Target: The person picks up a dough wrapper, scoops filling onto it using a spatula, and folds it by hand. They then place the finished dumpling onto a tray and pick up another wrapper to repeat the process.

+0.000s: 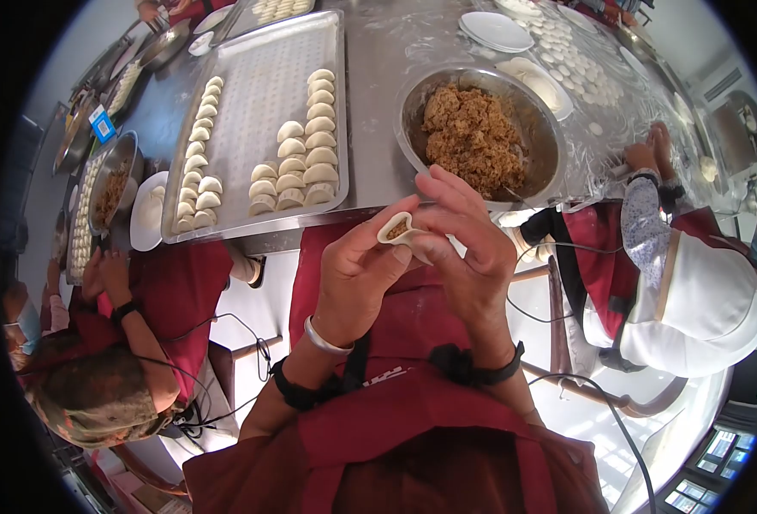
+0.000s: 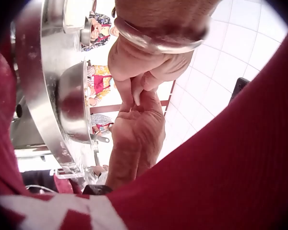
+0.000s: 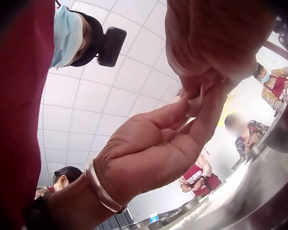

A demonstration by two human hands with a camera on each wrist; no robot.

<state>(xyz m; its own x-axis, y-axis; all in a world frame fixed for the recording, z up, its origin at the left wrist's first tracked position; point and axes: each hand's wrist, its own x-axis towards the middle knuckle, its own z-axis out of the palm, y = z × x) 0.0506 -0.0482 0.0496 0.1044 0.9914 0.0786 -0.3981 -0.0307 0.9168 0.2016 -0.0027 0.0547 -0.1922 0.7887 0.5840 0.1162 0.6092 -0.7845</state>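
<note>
both hands meet in front of the chest, at the near edge of the counter (image 1: 378, 51), and hold one dumpling (image 1: 396, 230) between them. the left hand (image 1: 357, 274), with a silver bracelet (image 1: 325, 338) on its wrist, curls round the dumpling and pinches its wrapper from the left. the right hand (image 1: 468, 248) pinches it from the right, the fingers bent over the top. the wrapper is part folded, with a gap on top where brown filling shows.

just beyond the hands a steel bowl (image 1: 541, 141) of the brown meat filling (image 1: 473, 137) stands on the counter. to its left lies a long metal tray (image 1: 259, 77) bearing rows of folded dumplings (image 1: 297, 163). round white wrappers (image 1: 567, 51) lie spread on the far right of the counter. other people in red aprons sit at either side.
</note>
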